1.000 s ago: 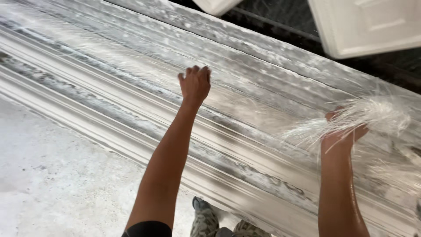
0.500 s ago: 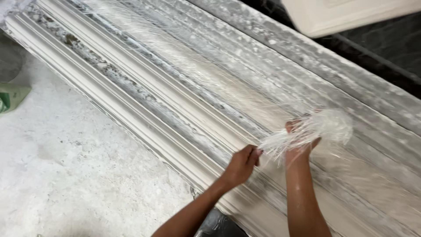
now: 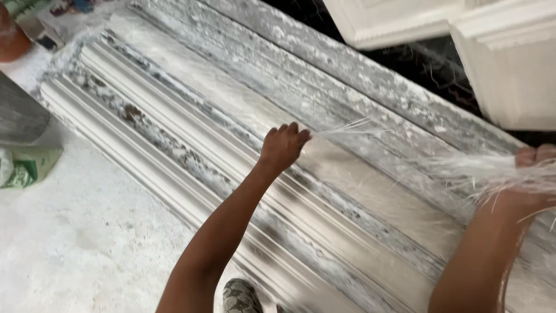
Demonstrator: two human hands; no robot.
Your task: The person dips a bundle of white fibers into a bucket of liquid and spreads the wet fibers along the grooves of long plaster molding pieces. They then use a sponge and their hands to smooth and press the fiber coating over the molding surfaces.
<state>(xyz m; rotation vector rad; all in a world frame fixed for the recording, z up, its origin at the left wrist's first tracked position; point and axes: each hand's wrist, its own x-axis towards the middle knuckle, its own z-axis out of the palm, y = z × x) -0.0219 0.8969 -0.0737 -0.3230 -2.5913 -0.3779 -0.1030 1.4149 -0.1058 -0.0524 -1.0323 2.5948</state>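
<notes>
Head view. The left hand (image 3: 284, 148) is closed, its fingers (image 3: 289, 130) pinched on the thin end of a strand of white fibre (image 3: 353, 128), held just above the long ribbed mould (image 3: 191, 133) that runs diagonally across the floor (image 3: 75, 232). The right hand (image 3: 536, 165), at the frame's right edge, is closed around the bulk of the same fibre, a loose bundle (image 3: 492, 174) whose stray filaments spill past the wrist. The fibre spans the gap between the two hands, over the mould's broad central channel, and hangs free of it along most of that length; whether any filament touches the plaster cannot be told.

Risks, as judged from this position. The strand thins sharply toward the left hand, so further pull could part it and leave only a wisp in that grip. The loose filaments at the right hand may snag on the crusted ridges of the mould or drift outside the channel. The grip on the bundle is partly out of frame, so its security cannot be judged. A shoe (image 3: 240, 295) stands close under the mould's near edge, where a step could jar it. White cast blocks (image 3: 509, 64) lie beyond the far edge, well apart from both hands.
</notes>
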